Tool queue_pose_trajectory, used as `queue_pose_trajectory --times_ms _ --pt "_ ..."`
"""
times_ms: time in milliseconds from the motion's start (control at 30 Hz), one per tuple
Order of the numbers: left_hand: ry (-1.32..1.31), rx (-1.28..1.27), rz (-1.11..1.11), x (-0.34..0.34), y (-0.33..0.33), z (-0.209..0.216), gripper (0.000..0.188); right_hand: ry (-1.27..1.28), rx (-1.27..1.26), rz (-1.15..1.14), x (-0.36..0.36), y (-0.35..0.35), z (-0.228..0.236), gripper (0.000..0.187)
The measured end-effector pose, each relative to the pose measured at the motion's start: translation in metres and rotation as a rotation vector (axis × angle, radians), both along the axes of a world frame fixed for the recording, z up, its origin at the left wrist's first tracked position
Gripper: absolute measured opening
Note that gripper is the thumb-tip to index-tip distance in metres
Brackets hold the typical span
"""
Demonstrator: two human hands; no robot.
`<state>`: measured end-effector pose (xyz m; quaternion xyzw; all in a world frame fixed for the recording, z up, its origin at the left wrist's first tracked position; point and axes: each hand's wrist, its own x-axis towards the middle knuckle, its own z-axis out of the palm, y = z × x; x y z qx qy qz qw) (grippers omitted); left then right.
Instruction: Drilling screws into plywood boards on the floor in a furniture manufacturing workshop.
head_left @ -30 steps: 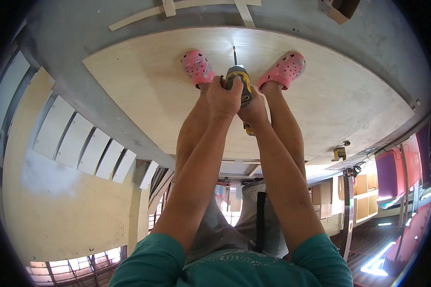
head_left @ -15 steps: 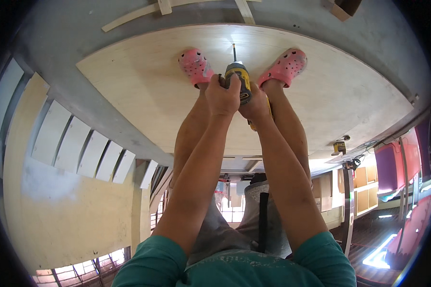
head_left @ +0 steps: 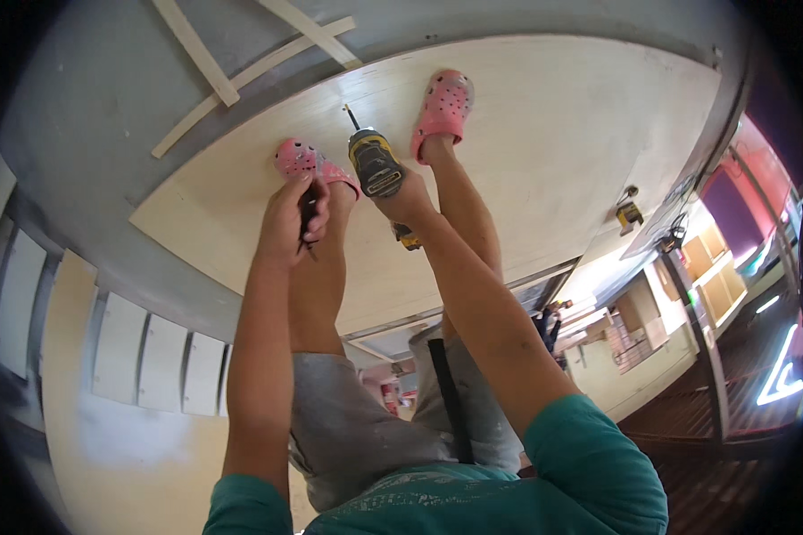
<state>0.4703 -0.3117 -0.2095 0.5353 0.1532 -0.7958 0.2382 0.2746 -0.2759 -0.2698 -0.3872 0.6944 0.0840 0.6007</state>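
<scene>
My right hand point(head_left: 408, 198) is wrapped round the grip of a black and yellow cordless drill driver point(head_left: 376, 165). Its dark bit point(head_left: 351, 116) points away from me, with a small light-coloured tip at the end, above a large pale plywood sheet point(head_left: 580, 134). To the left of the drill and apart from it, my left hand point(head_left: 287, 214) is closed around thin dark pieces point(head_left: 308, 218) that look like screws; the fingers hide most of them. I stand on the sheet in pink clogs point(head_left: 443, 102), and the left hand is in front of the left clog.
Pale wooden strips point(head_left: 281, 61) lie on the grey floor beyond the sheet's far edge. At left are several white panels point(head_left: 120, 348) beside a long board. A small yellow and black tool point(head_left: 629, 214) rests on the right of the sheet, near a metal post point(head_left: 700, 357).
My left hand has come off the drill and moved left and nearer to me, with the dark pieces showing. The drill has tilted left in my right hand, and the whole view has turned.
</scene>
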Motion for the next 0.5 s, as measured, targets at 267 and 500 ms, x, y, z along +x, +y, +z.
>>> queue_pose_trajectory --times_ms 267,500 --pt "-0.072 -0.160 -0.434 -0.015 -0.010 0.051 0.021 0.013 -0.110 -0.427 -0.028 0.025 0.076 0.031" --pt "-0.007 -0.188 -0.243 -0.100 0.006 0.061 0.017 -0.239 -0.204 -0.718 -0.114 0.092 0.128 0.023"
